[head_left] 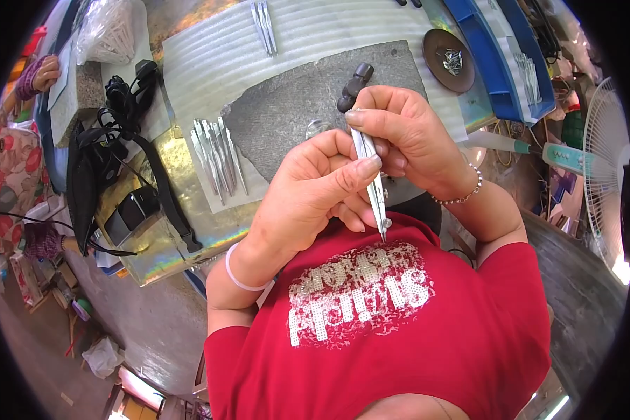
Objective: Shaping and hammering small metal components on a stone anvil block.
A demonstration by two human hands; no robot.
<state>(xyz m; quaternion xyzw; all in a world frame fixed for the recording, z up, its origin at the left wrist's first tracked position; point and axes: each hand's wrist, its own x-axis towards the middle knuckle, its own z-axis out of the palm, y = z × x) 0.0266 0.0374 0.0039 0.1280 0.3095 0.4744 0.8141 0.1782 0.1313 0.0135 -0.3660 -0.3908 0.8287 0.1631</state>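
My left fingers and right fingers pinch the metal dividers, apparently light, stiff and slick; grip above the tip.

White-caged fan stands at three o'clock. Bundle of black straps lies at ten o'clock on the tabletop; black box at nine. Crumpled translucent bag noted low at eight o'clock.

The tool is silver, the slab grey
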